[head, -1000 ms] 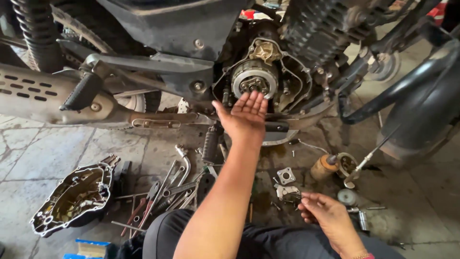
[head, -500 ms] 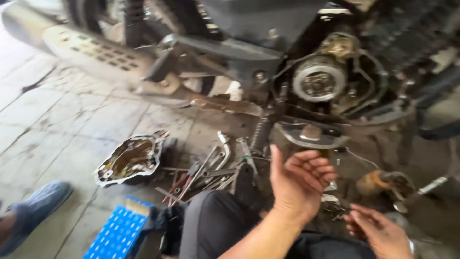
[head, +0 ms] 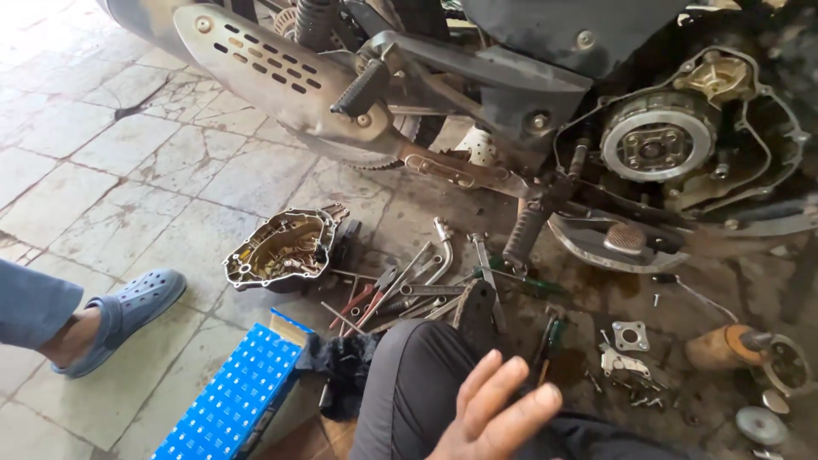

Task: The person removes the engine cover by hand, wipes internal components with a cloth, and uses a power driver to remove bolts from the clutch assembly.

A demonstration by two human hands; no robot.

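Observation:
My left hand hovers low in the view above my dark-trousered knee, fingers spread and holding nothing. My right hand is out of view. Just beyond the knee lies a pile of wrenches and screwdrivers on the oily floor. A motorcycle stands ahead with its side cover off, so the round clutch shows at the upper right. The removed engine cover lies inside-up on the tiles to the left of the tools.
A blue box and a black rag sit by my knee. Another person's foot in a blue clog is at the left. Small plates and bolts, a brown can and metal discs lie at the right. The muffler and footpeg jut out above.
My left hand has drawn back from the clutch down to my knee. The view has swung left, and my right hand has dropped out of view.

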